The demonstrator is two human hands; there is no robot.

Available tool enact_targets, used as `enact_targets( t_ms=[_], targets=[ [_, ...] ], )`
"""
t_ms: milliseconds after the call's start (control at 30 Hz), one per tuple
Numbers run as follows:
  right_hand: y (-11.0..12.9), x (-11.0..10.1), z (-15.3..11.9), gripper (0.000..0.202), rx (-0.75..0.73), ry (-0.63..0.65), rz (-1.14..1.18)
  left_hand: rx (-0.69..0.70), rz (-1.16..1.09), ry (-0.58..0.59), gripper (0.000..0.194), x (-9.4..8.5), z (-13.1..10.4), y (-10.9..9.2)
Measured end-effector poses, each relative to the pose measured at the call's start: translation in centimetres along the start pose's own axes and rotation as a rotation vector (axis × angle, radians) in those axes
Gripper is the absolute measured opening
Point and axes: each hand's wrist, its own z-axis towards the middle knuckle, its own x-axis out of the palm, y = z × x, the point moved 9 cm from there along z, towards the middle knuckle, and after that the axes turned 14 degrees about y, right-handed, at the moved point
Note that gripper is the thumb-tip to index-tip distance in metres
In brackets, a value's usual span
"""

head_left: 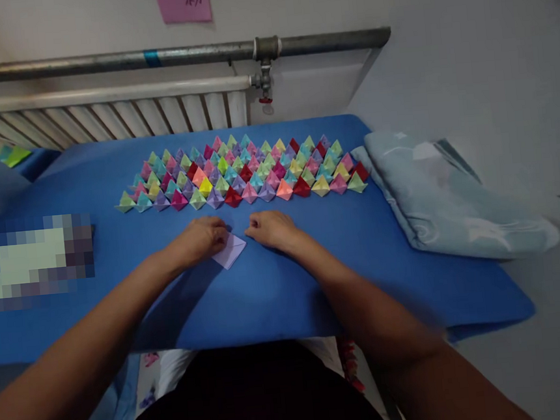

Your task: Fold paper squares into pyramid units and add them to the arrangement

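A small folded sheet of pale lilac origami paper (229, 251) lies on the blue bed cover, a crease line showing across it. My left hand (203, 237) is closed over its upper left corner, fingertips pinching the paper. To the right, just apart from the sheet, my right hand (272, 229) is curled with thumb and index finger together; whether anything is between them is too small to make out. Beyond both hands stand several rows of folded paper pieces (249, 193), pointed and many-coloured.
A folded light blue quilt (435, 190) lies at the right with a card on top. At the left is a blurred-out item (32, 261). A radiator (173, 111), a metal pipe (198, 54) and a red-handled valve (265, 99) run along the wall behind.
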Motion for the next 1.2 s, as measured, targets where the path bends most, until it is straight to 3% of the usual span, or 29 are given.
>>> enact_targets(
  t_ms=[67, 200, 267, 367, 433, 533, 667, 733, 833, 933, 1033, 1200],
  targets=[
    [-0.2, 0.1, -0.3, 0.020, -0.018, -0.014, 0.016, -0.009, -0.014, 0.106, 0.010, -0.2, 1.2, 0.2],
    [-0.4, 0.0, -0.8, 0.017, -0.054, -0.032, 0.043, -0.103, -0.063, 0.239, 0.031, -0.8, 2.9, 1.2],
    [-0.4, -0.1, -1.0, 0.016, -0.070, -0.036, 0.054, -0.164, -0.118, 0.284, 0.031, -0.9, 3.3, 2.1],
    [-0.4, -0.2, -1.0, 0.014, -0.096, -0.048, 0.080, -0.258, -0.263, 0.326, 0.018, -0.5, 2.8, 3.7],
    [-0.6, -0.3, -0.9, 0.014, -0.115, -0.058, 0.119, -0.298, -0.406, 0.310, 0.021, -0.1, 1.8, 4.3],
    [-0.8, -0.5, -0.7, 0.019, -0.157, -0.064, 0.284, -0.333, -0.678, 0.181, 0.023, 0.3, -0.5, 4.4],
    [-0.8, -0.1, -0.9, 0.026, -0.207, -0.035, 0.803, -0.335, -1.043, -0.179, 0.036, 0.8, -3.5, 3.8],
    [0.3, 1.1, -1.5, 0.030, -0.251, 0.053, 1.069, -0.334, -1.189, -0.356, 0.042, 1.3, -4.6, 3.4],
    [2.7, 2.7, -3.0, 0.035, -0.355, 0.123, 1.256, -0.315, -1.349, -0.539, 0.046, 2.0, -5.3, 2.4],
    [4.1, 3.7, -4.1, 0.035, -0.420, 0.070, 1.363, -0.288, -1.485, -0.634, 0.046, 2.7, -5.6, 1.2],
    [3.8, 4.8, -4.4, 0.033, -0.345, -0.045, 1.397, -0.255, -1.583, -0.678, 0.040, 3.4, -5.8, 0.2],
    [3.5, 6.0, -4.6, 0.037, -0.284, -0.036, 1.436, -0.168, -1.638, -0.528, 0.032, 4.5, -6.0, -0.9]
  ],
)
